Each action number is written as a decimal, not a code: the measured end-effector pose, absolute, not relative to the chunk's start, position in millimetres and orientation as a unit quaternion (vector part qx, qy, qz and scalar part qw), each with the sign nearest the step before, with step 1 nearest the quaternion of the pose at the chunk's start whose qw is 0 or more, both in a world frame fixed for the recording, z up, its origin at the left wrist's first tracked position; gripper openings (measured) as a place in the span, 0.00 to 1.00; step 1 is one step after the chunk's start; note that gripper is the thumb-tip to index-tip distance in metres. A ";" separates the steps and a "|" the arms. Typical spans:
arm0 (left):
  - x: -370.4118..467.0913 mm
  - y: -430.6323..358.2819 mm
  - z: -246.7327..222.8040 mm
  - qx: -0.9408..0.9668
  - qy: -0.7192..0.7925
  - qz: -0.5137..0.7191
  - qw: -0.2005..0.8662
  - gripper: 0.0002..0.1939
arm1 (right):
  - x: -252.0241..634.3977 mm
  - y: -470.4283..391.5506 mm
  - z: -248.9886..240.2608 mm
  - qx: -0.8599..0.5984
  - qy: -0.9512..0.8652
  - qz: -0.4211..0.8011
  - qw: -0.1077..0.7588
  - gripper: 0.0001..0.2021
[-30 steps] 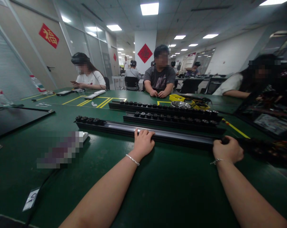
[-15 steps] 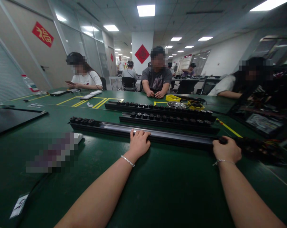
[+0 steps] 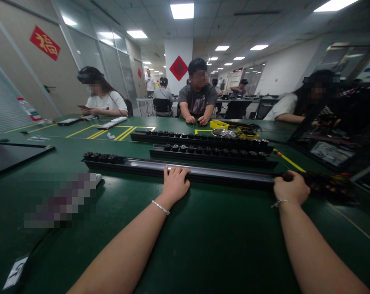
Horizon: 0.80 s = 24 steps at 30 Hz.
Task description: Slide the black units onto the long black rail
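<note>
Nearest rail (image 3: 233, 174) lies across the desk (image 3: 221, 245); left grip (image 3: 176, 183) rests open on its middle, right grip (image 3: 292, 188) pinches a dark part (image 3: 286, 177) at its right end. Steady left pressure should prevent shifting.

My hands (image 3: 176, 182): two | long black rails (image 3: 203, 158) before me: three | dark pieces (image 3: 103, 157) at my nearest rail's (image 3: 227, 174) left end: four | bracelets (image 3: 160, 207) I wear: two | metal bowl (image 3: 223, 133): one | red diamond signs (image 3: 178, 68) I see: three

Ceiling panels (image 3: 182, 11) glow above a white pillar (image 3: 178, 47) and black chairs (image 3: 162, 107).
</note>
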<state>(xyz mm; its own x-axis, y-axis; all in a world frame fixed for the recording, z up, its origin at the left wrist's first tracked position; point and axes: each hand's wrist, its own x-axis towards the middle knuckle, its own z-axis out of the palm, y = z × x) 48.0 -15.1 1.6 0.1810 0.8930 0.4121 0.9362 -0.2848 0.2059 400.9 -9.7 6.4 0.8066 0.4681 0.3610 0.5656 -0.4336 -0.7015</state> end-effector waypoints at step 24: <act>48.2 -16.3 4.9 -0.766 -0.602 -0.220 0.039 0.18 | 436.5 -10.2 0.8 -0.837 -0.244 -0.062 0.486 0.22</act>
<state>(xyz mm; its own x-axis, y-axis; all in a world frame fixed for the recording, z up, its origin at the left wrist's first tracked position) 48.2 -16.3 4.9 0.1779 0.9060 0.3841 0.9402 -0.2717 0.2053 436.5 -10.2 0.8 0.8734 0.3478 0.3410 0.4685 -0.4086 -0.7833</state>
